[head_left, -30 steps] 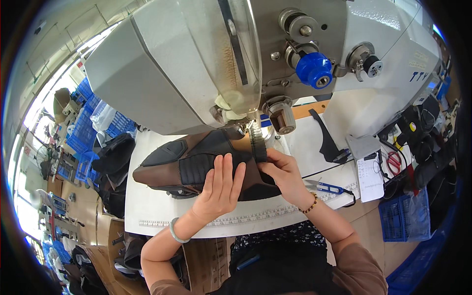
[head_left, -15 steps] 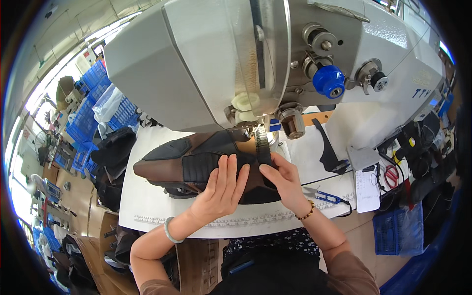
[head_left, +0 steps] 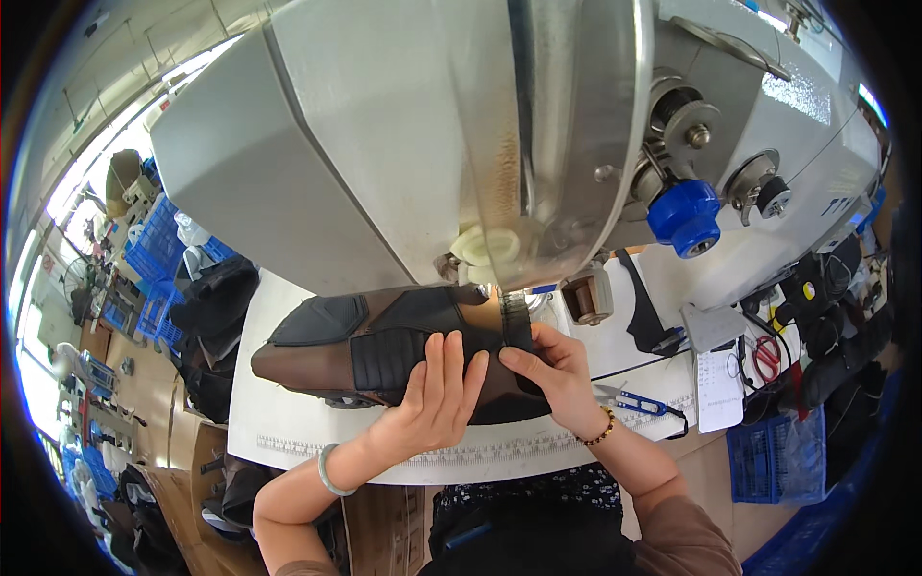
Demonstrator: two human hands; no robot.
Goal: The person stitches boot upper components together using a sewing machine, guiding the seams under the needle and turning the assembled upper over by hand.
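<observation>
Step in hand (judged): aligning & guiding 1 brown/black panelled workpiece (head_left: 300,365) at sewing machine (head_left: 384,163), w/ 1 black strip (head_left: 519,332) along its seam. Workpiece loc.: on white table (head_left: 264,408), front of machine, upper edge beneath the head; needle pt. not clearly visible. L hand (head_left: 434,403): open, fingers extended, palm down on workpiece; pressing, no grip. R hand (head_left: 560,378): thumb & fingers pinched nearly closed on strip at workpiece's RH part. Next move (judged) calls for L hand steadying flat, R hand keeping strip edge aligned, both feeding at an even rate, fingertips clear of needle area. Qty, as visible: hands 2; workpiece 1; strip in R hand 1; machine 1; blue knob (head_left: 685,219) 1; blue-handled snips (head_left: 642,403) 1; red-handled scissors (head_left: 766,355) 1; loose curved black pc. (head_left: 641,307) 1; notepad (head_left: 718,386) 1. Dark pile (head_left: 213,307) at L: overlapped, cannot count.
</observation>
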